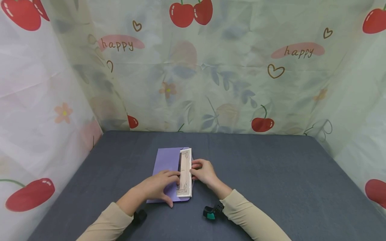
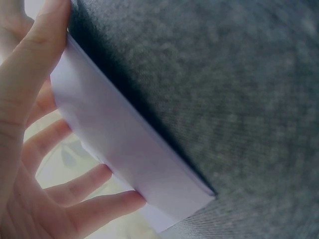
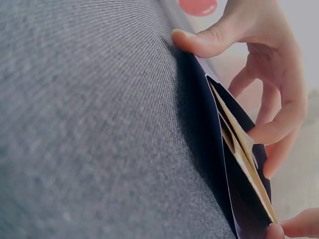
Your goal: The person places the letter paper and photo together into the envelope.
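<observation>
A purple envelope lies flat on the table, with a cream card bearing a dark ornamental border partly out of its right side. My left hand rests on the envelope, fingers spread and fingertips beside the card's left edge. In the left wrist view its fingers touch the envelope's pale surface. With thumb and fingers, my right hand pinches the card's right edge. The right wrist view looks into the envelope's gaping mouth, where the card's edge shows; how far the card reaches inside is hidden.
Dark grey cloth covers the table around the envelope. A printed curtain with cherries and hearts encloses the back and sides. Near my right wrist sits a small black and teal device; another black one is by my left.
</observation>
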### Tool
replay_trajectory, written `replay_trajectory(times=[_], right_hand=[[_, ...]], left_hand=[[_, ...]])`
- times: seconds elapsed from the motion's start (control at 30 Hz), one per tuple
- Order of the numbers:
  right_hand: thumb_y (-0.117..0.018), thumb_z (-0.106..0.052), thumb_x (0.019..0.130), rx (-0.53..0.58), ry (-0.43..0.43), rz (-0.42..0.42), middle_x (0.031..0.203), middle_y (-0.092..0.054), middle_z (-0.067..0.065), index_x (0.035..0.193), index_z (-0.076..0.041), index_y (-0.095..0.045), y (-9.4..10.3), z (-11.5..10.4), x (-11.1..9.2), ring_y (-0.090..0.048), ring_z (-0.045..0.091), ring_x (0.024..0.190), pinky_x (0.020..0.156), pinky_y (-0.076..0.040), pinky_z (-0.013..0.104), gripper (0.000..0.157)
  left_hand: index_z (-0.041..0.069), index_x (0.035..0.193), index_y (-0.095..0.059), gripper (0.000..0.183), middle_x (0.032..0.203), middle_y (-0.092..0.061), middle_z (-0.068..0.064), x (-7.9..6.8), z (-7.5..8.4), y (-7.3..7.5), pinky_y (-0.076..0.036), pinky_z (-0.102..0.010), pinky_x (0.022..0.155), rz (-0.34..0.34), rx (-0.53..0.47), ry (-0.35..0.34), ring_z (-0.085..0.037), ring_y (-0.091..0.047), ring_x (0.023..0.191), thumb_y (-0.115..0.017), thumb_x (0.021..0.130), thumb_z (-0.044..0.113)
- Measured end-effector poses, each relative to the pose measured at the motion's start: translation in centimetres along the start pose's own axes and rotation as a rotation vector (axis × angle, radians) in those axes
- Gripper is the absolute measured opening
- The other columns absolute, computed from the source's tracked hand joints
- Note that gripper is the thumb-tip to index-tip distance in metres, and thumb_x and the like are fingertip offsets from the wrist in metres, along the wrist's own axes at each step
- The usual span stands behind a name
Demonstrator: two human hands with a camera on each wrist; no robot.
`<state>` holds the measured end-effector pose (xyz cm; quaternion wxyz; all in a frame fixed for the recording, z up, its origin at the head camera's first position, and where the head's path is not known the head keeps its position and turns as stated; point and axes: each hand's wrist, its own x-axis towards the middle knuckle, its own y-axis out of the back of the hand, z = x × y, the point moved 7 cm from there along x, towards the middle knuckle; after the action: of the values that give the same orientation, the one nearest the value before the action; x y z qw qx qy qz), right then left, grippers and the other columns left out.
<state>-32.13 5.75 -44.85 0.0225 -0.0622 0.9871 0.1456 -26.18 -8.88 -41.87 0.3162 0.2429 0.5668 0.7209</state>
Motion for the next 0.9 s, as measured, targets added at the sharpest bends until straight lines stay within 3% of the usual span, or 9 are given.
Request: replay_trajectory(times=[0.67, 0.9], right_hand=[[-0.063, 0.004, 0.078, 0.010, 0.005, -0.013, 0.096, -0.063, 0.019, 0.115, 0.009, -0.057, -0.70, 0.06, 0.10, -0.057, 0.007, 0.058, 0.055, -0.055, 0.025, 0.038], [-0.062, 0.006, 0.077, 0.007, 0.025, 0.000, 0.106, -0.063, 0.024, 0.118, 0.008, -0.056, -0.85, 0.11, 0.14, -0.057, 0.008, 0.060, 0.054, -0.055, 0.025, 0.041]], left_hand=[[0.016, 0.109, -0.055, 0.064, 0.139, -0.048, -0.009, 0.10, -0.07, -0.13, -0.042, -0.047, 0.100, -0.001, -0.002, -0.001, -0.034, -0.046, 0.124, -0.081, 0.060, 0.048], [0.016, 0.106, -0.055, 0.063, 0.138, -0.049, -0.009, 0.02, -0.02, -0.10, -0.043, -0.045, 0.099, 0.019, 0.011, -0.021, -0.033, -0.048, 0.122, -0.081, 0.059, 0.049]])
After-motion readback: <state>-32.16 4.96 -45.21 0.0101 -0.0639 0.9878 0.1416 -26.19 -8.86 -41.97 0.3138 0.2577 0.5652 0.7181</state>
